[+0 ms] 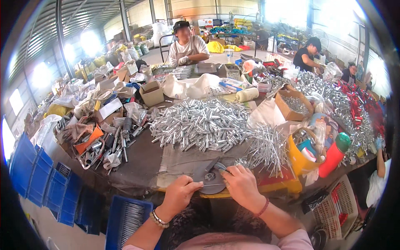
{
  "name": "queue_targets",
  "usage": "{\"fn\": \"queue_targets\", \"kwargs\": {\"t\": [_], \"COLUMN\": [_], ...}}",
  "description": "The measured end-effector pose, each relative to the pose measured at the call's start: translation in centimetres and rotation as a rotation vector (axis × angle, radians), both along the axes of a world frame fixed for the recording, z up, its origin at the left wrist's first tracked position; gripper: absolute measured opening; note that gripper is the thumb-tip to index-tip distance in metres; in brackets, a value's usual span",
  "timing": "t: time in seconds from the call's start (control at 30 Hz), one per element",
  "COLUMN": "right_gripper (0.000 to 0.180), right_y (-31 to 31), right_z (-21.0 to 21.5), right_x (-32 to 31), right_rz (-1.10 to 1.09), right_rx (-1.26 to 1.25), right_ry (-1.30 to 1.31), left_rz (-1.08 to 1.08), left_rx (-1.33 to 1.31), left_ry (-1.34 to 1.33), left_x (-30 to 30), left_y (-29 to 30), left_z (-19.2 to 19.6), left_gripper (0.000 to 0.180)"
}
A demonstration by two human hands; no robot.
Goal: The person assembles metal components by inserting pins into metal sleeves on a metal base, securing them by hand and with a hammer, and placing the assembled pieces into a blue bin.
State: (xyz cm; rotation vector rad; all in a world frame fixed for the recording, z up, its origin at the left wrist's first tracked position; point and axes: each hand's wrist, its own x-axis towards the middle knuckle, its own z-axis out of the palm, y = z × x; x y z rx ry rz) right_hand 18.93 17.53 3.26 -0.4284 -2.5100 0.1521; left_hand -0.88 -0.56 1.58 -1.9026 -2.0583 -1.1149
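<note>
Round metal disc (211,182) between both hands (210,191)

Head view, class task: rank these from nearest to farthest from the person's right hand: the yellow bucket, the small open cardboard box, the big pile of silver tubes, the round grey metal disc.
1. Round grey metal disc, touching the right hand, just left of it.
2. Yellow bucket, to its right at the table edge.
3. Pile of silver tubes, mid-table, ahead.
4. Small open cardboard box, far back left.

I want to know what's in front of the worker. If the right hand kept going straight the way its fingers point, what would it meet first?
The right hand points up and left across the round metal plate. Past that lies bare cloth, then probably the big pile of metal tubes; depth is hard to judge.
</note>
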Motion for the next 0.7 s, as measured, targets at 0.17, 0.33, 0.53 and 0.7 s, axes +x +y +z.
{"fn": "queue_targets", "kwargs": {"t": [0.17,0.33,0.53,0.7], "right_gripper": [0.028,0.019,0.015,0.011], "right_y": [-0.8,-2.8,-4.0,-3.5], "right_z": [0.7,0.3,-0.1,-0.7], "right_x": [0.8,1.7,1.9,1.3], "right_rz": [0.048,0.064,0.024,0.055], "right_rx": [-0.016,-0.09,-0.135,-0.379], "right_ry": [0.002,-0.021,0.002,-0.066], "left_rz": [-0.019,-0.022,-0.04,-0.04], "left_rx": [0.009,-0.021,-0.017,0.021], "left_ry": [0.012,0.016,0.066,0.047], "left_x": [0.2,0.1,-0.2,-1.1], "left_y": [-0.5,-0.7,-0.6,0.5], "left_z": [0.2,-0.2,-0.3,-2.1], "left_gripper": [0.019,0.021,0.03,0.03]}}
